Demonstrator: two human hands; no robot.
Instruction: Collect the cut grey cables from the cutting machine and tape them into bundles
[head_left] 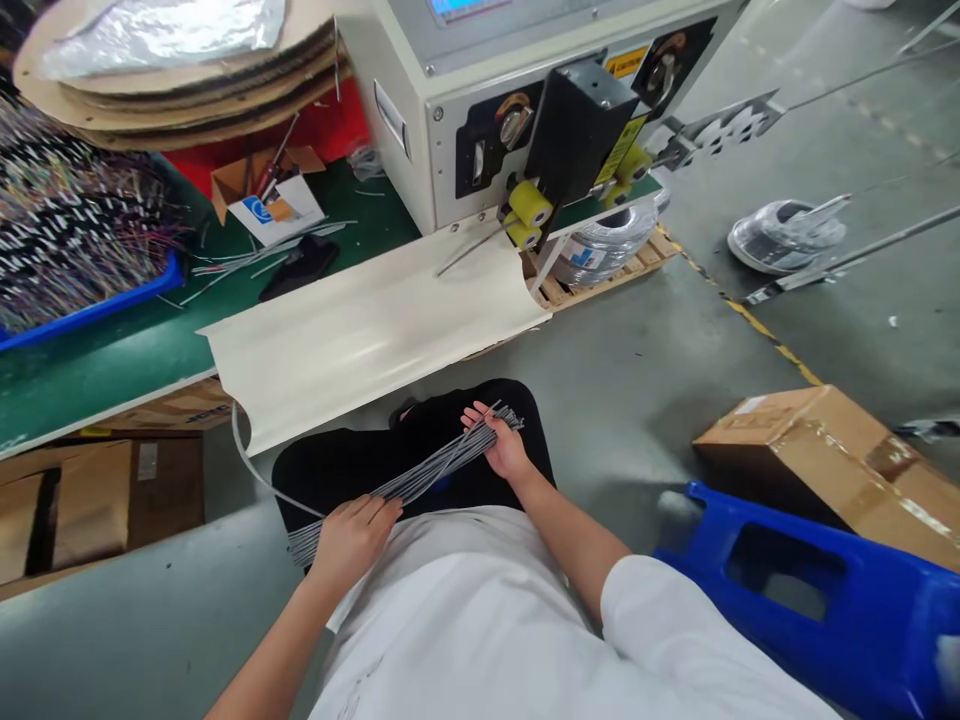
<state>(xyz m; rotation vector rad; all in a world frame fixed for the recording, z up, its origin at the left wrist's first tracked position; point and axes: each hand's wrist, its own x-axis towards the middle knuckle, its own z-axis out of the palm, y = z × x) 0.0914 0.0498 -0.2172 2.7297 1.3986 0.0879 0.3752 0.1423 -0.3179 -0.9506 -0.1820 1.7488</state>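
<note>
A long bundle of thin grey cables (435,462) lies slantwise over my lap. My left hand (354,540) is closed over its left part from above, and the cable ends (304,545) stick out beyond that hand. Near the right end, my right hand (501,442) holds the bundle from below, palm up, thumb across it and fingertips showing past it. One pale grey tube (255,470) curves from the chute's left end down to my left hand. Above my lap, the cream chute (375,335) slopes along the bench edge, with a single short cable (472,250) over it at the rollers.
A boxy machine (480,150) with yellow rollers (529,205) stands on the green bench (82,375). Left are a blue tray (97,305) of wires and stacked cardboard discs (202,105). Right are a carton (825,450), a blue plastic stool (885,600) and a wrapped coil (784,235).
</note>
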